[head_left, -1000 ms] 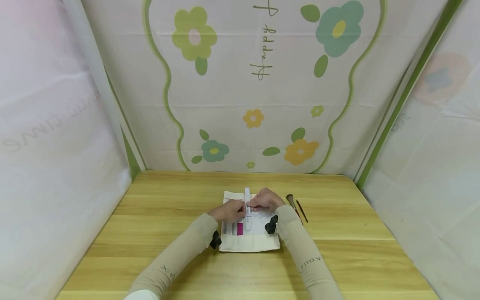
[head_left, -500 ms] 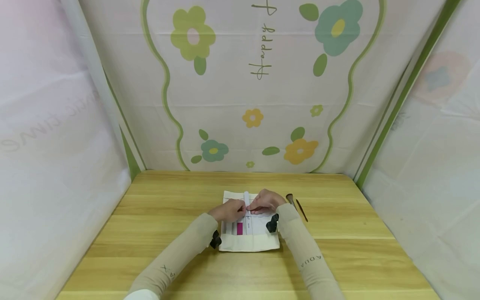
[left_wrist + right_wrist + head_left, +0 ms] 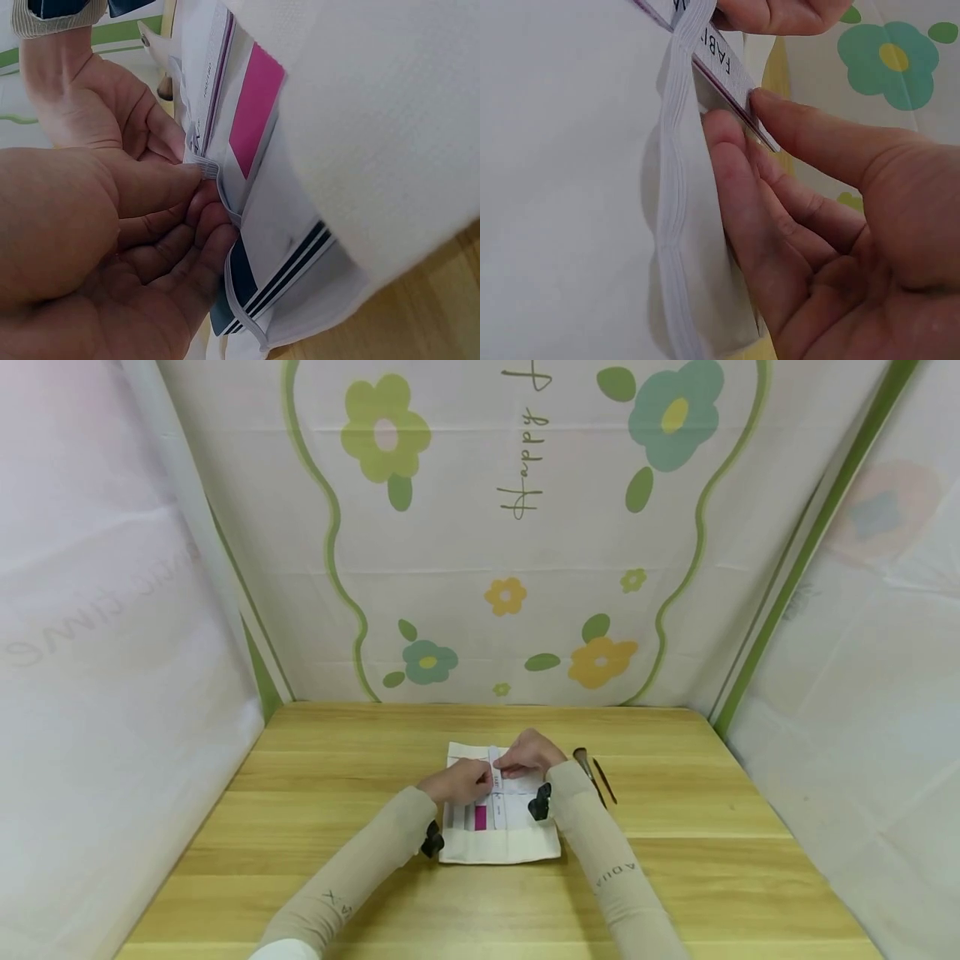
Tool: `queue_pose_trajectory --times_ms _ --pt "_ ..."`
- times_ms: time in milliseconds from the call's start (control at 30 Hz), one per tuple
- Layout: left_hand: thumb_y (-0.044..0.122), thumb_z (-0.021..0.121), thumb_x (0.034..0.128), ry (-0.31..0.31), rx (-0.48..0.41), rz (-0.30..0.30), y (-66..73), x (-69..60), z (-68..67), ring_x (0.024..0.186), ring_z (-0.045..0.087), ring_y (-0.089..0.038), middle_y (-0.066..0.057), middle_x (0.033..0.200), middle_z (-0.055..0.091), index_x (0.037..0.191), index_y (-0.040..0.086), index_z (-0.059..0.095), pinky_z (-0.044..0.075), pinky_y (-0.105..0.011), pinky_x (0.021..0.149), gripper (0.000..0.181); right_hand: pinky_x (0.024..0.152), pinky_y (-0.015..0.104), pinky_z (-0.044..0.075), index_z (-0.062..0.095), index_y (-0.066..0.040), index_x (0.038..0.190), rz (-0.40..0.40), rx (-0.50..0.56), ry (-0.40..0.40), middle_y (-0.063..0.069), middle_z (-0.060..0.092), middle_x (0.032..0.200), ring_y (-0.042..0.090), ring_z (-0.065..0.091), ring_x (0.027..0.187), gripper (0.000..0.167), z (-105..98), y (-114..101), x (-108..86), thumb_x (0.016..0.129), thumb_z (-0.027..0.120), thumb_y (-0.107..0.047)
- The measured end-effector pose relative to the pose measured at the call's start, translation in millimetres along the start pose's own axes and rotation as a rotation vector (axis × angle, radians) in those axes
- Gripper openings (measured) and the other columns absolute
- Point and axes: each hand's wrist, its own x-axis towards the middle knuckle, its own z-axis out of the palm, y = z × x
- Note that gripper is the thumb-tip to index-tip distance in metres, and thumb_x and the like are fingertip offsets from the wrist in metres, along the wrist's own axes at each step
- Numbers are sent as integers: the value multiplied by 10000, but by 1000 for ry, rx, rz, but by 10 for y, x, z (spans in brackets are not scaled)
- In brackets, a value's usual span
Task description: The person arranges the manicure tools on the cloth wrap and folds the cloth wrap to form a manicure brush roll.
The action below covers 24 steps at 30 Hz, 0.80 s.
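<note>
An off-white cloth roll pouch (image 3: 498, 848) lies unfolded on the table, with a pale elastic band (image 3: 673, 150) across it. A slim white nail file (image 3: 498, 814) with printed lettering runs lengthwise on the pouch, passing under the band. My right hand (image 3: 531, 754) pinches the file's far part between thumb and fingers. With thumb and fingertips, my left hand (image 3: 142, 240) pinches the elastic band (image 3: 206, 169) right beside the file (image 3: 213, 82). Left of it, a flat piece with a magenta block (image 3: 256, 101) and a striped dark-and-white piece (image 3: 281, 274) also sit under the band.
To the right of the pouch lie a brush with dark bristles (image 3: 582, 762) and a thin dark stick-like tool (image 3: 603, 781). The wooden table (image 3: 337, 735) is enclosed by printed fabric walls at the back and both sides.
The nail file slid down toward the near edge and went under the elastic band. My right hand dipped slightly, then moved back up along the file. My left hand stayed in place.
</note>
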Motion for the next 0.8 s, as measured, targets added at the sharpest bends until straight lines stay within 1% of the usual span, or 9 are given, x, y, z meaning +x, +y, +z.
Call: queue_pose_trajectory --times_ms 233,333,467,567,700,800 --pt "96 562 1073 -6 -16 -26 2 17 2 767 531 -117 18 806 561 907 108 595 435 -258 729 170 611 221 584 817 -15 835 -23 33 -33 63 767 721 100 708 599 132 -22 31 22 915 821 -120" --pt "90 553 1074 -2 -16 -24 -3 23 1 757 529 -122 14 798 558 909 99 605 433 -263 721 174 611 210 577 815 -8 850 -33 43 -51 52 767 730 89 702 602 141 -48 42 8 936 801 -119" --pt "80 544 1074 1 -13 -19 3 17 -5 746 522 -128 9 787 553 924 76 621 428 -269 718 169 608 194 547 822 -22 868 -39 12 -59 37 775 728 72 701 608 146 -71 52 -30 944 798 -144" --pt "79 540 1075 -2 -9 -22 13 12 -5 744 518 -125 11 785 549 922 76 617 425 -262 713 171 606 191 531 826 -44 874 -20 -6 -74 31 783 736 66 696 613 138 -64 69 -52 938 810 -166" --pt "69 542 1070 -5 -5 -19 25 11 -1 750 519 -126 8 791 550 904 86 602 426 -261 710 177 603 194 553 826 -57 892 26 16 -116 50 798 798 77 701 636 120 -43 81 -77 935 814 -168" --pt "62 538 1070 -9 -9 -16 33 9 -3 756 522 -132 5 795 552 898 86 601 429 -273 720 185 605 193 563 827 -59 905 49 39 -131 60 805 834 83 713 656 103 -36 87 -92 935 812 -157"
